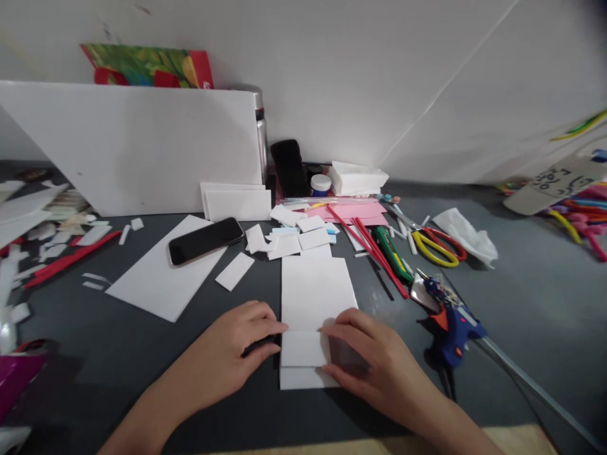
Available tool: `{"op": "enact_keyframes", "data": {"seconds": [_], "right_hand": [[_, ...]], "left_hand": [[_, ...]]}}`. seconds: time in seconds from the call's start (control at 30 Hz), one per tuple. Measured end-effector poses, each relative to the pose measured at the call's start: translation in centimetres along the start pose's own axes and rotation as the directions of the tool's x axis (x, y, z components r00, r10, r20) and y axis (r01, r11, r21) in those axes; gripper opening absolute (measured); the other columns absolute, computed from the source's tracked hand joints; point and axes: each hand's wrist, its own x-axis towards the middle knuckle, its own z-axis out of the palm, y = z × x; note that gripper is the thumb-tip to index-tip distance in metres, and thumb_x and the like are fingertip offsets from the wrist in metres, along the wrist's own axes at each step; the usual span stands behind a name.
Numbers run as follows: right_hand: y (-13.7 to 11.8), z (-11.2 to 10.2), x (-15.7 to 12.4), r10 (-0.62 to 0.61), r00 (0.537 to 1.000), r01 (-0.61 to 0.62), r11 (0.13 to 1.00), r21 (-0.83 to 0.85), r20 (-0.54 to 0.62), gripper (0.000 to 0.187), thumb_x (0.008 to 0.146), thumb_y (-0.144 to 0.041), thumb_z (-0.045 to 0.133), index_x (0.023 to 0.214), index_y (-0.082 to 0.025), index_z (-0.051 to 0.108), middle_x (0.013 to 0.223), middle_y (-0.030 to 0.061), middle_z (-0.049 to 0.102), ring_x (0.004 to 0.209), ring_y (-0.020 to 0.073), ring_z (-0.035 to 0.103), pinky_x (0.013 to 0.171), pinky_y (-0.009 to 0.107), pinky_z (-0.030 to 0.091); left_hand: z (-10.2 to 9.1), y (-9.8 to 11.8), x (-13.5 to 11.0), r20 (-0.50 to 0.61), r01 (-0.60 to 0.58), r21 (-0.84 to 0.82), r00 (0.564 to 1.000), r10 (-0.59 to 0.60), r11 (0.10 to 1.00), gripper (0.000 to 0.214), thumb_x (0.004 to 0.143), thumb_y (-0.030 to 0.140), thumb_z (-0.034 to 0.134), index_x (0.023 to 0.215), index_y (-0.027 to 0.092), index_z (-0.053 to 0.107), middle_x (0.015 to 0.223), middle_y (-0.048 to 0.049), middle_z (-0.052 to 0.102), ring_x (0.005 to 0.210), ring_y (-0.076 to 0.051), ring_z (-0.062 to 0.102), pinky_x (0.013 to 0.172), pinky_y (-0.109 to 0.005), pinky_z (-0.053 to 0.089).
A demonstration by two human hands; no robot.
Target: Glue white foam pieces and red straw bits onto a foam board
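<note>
A small white board strip [303,349] lies across the lower part of a larger white board sheet [315,291] in front of me. My left hand [251,341] has its thumb and fingertips, curled and slightly apart, against the strip's left edge. From the other side, my right hand [374,357] grips the right edge of the strip between thumb and fingers, and its palm hides part of the sheet. Several small white board pieces [284,246] are heaped just beyond the sheet. One loose white piece [234,272] lies to their left.
On the right are a blue glue gun [458,332] with a long glue stick, scissors [436,248] and a green cutter [392,254]. A phone [205,241] rests on a white sheet [164,272] at left. A large white board [142,148] leans behind. Scraps [57,243] litter the far left.
</note>
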Motion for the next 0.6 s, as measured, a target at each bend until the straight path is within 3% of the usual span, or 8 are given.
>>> {"op": "enact_keyframes", "data": {"seconds": [0.6], "right_hand": [[-0.01,-0.02,-0.07,-0.004,1.0,0.004,1.0,0.003,0.006,0.038,0.081,-0.021,0.072,0.118,-0.021,0.062,0.108,0.0095,0.062,0.093,0.0218,0.063,0.078,0.035,0.052]], "left_hand": [[-0.34,0.08,-0.23,0.055,0.028,-0.011,0.998,-0.028,1.0,0.037,0.091,0.021,0.062,0.127,0.031,0.062,0.111,-0.0039,0.061,0.102,-0.02,0.059,0.091,-0.035,0.048]]}}
